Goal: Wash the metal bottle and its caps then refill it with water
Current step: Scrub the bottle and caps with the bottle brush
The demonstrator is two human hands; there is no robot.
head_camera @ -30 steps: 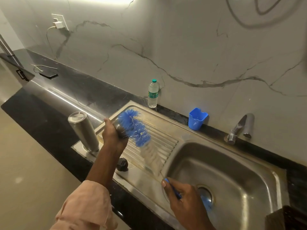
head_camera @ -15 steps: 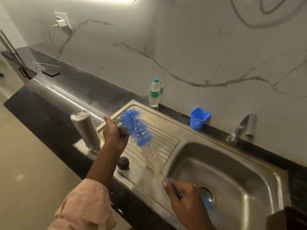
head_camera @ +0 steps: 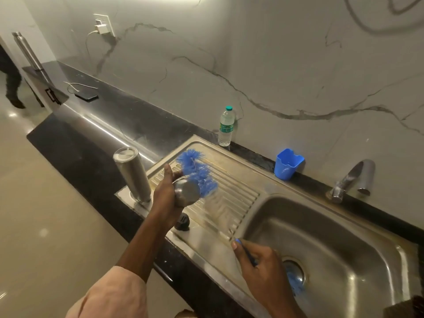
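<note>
My left hand (head_camera: 165,193) grips a metal cap (head_camera: 187,193) over the drainboard, blue brush bristles (head_camera: 197,172) just beyond it. My right hand (head_camera: 263,267) clasps the brush handle. The metal bottle (head_camera: 132,174) stands inverted left of my left hand.

There is just one camera. It sits on the person's head and looks forward and down, from above the front edge of the dark counter (head_camera: 75,157). It is a wide view, so the straight lines bend a little at the sides. The steel sink (head_camera: 332,237) lies close below and to the right. The marble wall (head_camera: 275,76) fills the top. The floor (head_camera: 34,226) shows on the left. Both arms reach in from the bottom edge, very near the camera. There is no second view to share with.
</note>
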